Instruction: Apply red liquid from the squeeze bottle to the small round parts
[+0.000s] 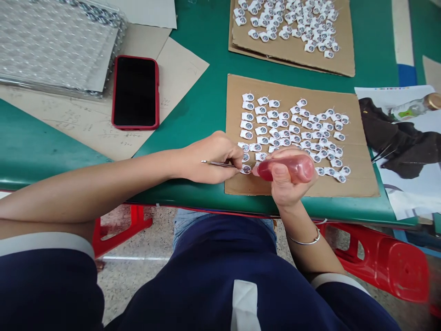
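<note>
My left hand (220, 158) is closed in a pinch around slim metal tweezers (217, 163), whose back end sticks out toward the left. Its fingertips rest at a small white piece with a round dark-patterned face (245, 169), near the lower left corner of a cardboard sheet (361, 170). In my right hand (287, 191) lies a pink squeeze bottle (285, 168), tilted over with its nozzle pointing left, close to that same piece. Whether the nozzle touches it I cannot tell. Several rows of similar white pieces (274, 114) cover the sheet; my right hand hides some.
Behind lies a second cardboard sheet (241, 43) with many such pieces. A red-cased phone (135, 92) rests on brown paper (186, 64), beside a bubble-wrapped stack (55, 46). At right are dark cloth (409, 147) and a small bottle (411, 109). Red stools (406, 271) stand below.
</note>
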### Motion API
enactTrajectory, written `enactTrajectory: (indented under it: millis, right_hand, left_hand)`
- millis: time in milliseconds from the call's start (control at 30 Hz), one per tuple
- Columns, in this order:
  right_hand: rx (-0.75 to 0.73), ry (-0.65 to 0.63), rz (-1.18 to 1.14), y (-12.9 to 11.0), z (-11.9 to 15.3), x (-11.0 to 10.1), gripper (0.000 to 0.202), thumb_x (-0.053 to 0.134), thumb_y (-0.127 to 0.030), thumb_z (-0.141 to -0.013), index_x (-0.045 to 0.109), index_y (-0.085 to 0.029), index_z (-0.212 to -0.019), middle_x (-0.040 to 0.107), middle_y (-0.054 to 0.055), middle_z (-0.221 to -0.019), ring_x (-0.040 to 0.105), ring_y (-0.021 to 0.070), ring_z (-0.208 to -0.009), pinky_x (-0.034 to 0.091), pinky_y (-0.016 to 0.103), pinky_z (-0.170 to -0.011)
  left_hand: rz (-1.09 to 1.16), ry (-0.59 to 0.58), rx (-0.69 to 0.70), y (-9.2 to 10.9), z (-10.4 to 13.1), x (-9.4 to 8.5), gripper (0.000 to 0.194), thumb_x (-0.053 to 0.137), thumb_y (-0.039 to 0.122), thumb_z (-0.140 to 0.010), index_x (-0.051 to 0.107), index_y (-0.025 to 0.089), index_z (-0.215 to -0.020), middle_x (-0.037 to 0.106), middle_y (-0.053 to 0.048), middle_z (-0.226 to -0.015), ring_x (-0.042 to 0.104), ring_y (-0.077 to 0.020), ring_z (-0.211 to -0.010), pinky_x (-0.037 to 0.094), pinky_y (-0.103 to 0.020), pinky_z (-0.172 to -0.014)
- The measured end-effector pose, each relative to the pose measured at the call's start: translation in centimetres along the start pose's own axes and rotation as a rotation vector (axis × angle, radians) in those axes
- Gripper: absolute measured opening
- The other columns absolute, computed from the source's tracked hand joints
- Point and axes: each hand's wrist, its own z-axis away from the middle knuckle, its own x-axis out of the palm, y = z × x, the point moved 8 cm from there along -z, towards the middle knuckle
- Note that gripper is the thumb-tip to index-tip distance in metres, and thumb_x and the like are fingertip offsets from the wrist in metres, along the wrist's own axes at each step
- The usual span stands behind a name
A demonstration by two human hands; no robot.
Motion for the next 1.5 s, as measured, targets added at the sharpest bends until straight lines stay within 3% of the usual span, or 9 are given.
enactTrajectory:
  millis: [400, 600, 733, 867, 967, 1067, 1133, 1233, 1500]
  right_hand:
    - [-0.016, 0.002, 0.037, -0.3, -0.1, 0.2, 0.019, 0.059, -0.039, -0.073, 0.056, -0.021, -0.079, 0.056, 0.001, -0.068, 0.057, 0.0154, -0.063, 0.047, 0.035, -0.059]
    - [0.033, 0.358, -0.115, -0.3, -0.5, -2.8, 0.022, 0.047, -0.044, -0.078, 0.05, -0.022, -0.074, 0.044, -0.001, -0.064, 0.052, 0.0121, -0.053, 0.04, 0.026, -0.037]
    - [0.147, 0.535, -0.22, 0.5, -2.1, -5.9, 0.031, 0.033, -0.041, -0.086, 0.049, -0.02, -0.069, 0.043, -0.001, -0.061, 0.049, 0.0086, -0.041, 0.034, 0.024, -0.029]
    - [0.215, 0.516, -0.351, 1.7, -6.7, -9.8, 0.035, 0.036, -0.044, -0.084, 0.05, -0.019, -0.063, 0.046, -0.003, -0.054, 0.05, 0.0087, -0.038, 0.033, 0.025, -0.03]
    - [0.273, 0.609, -0.498, 4.3, -10.6, -14.1, 0.026, 0.037, -0.041, -0.082, 0.055, -0.026, -0.07, 0.057, -0.009, -0.066, 0.057, 0.0056, -0.05, 0.034, 0.023, -0.04]
    - [0.371, 0.58, -0.609, 8.9, -13.6, -17.6, 0.043, 0.038, -0.058, -0.073, 0.056, -0.021, -0.065, 0.052, -0.005, -0.052, 0.052, 0.0031, -0.045, 0.029, 0.016, -0.035]
    - [0.538, 0.578, -0.784, 13.2, -13.7, -19.1, 0.048, 0.048, -0.065, -0.063, 0.05, -0.018, -0.058, 0.045, -0.005, -0.044, 0.039, 0.0024, -0.035, 0.022, 0.014, -0.028]
    - [0.68, 0.662, -1.126, 18.2, -12.3, -20.6, 0.046, 0.04, -0.06, -0.074, 0.04, -0.018, -0.056, 0.042, -0.005, -0.043, 0.029, 0.001, -0.035, 0.018, 0.011, -0.026]
    - [0.608, 0.639, -1.196, 18.1, -12.3, -21.9, 0.042, 0.039, -0.06, -0.074, 0.037, -0.02, -0.063, 0.045, -0.003, -0.048, 0.03, 0.0026, -0.04, 0.021, 0.013, -0.029]
  left_hand:
    - [0.021, 0.01, -0.018, -0.4, 0.0, 0.0, 0.013, 0.053, 0.004, -0.065, 0.062, 0.013, -0.065, 0.065, 0.001, -0.062, 0.056, -0.0084, -0.054, 0.037, -0.018, -0.05]
    - [0.012, 0.028, 0.03, -0.4, 0.2, -0.1, 0.012, 0.054, 0.006, -0.066, 0.063, 0.014, -0.068, 0.066, 0.0, -0.066, 0.059, -0.0089, -0.058, 0.04, -0.017, -0.05]
    - [0.001, 0.207, 0.103, -0.2, 0.6, -2.0, 0.005, 0.059, 0.011, -0.068, 0.062, 0.015, -0.068, 0.067, -0.003, -0.069, 0.061, -0.0115, -0.06, 0.045, -0.02, -0.053]
    - [0.036, 0.483, -0.077, -2.7, 1.0, -5.0, 0.008, 0.064, 0.022, -0.069, 0.061, 0.015, -0.067, 0.067, -0.005, -0.067, 0.061, -0.0128, -0.058, 0.048, -0.022, -0.052]
    - [0.15, 0.647, -0.324, -6.5, 1.6, -6.5, 0.012, 0.064, 0.025, -0.07, 0.06, 0.014, -0.07, 0.062, -0.001, -0.058, 0.056, -0.01, -0.045, 0.046, -0.02, -0.044]
    - [0.294, 0.758, -0.453, -9.9, 2.0, -7.1, 0.014, 0.067, 0.025, -0.066, 0.061, 0.013, -0.07, 0.058, 0.001, -0.049, 0.054, -0.0097, -0.04, 0.044, -0.019, -0.041]
    - [0.348, 0.772, -0.494, -11.5, 2.1, -7.1, 0.017, 0.067, 0.028, -0.066, 0.061, 0.013, -0.07, 0.057, 0.001, -0.044, 0.052, -0.0102, -0.037, 0.043, -0.019, -0.039]
    - [0.387, 0.75, -0.57, -13.1, 2.2, -6.8, 0.019, 0.069, 0.029, -0.063, 0.061, 0.013, -0.071, 0.057, 0.001, -0.044, 0.053, -0.0109, -0.037, 0.042, -0.019, -0.039]
    - [0.374, 0.766, -0.606, -13.2, 2.1, -7.0, 0.021, 0.072, 0.028, -0.058, 0.063, 0.016, -0.072, 0.058, 0.001, -0.046, 0.053, -0.01, -0.039, 0.041, -0.018, -0.041]
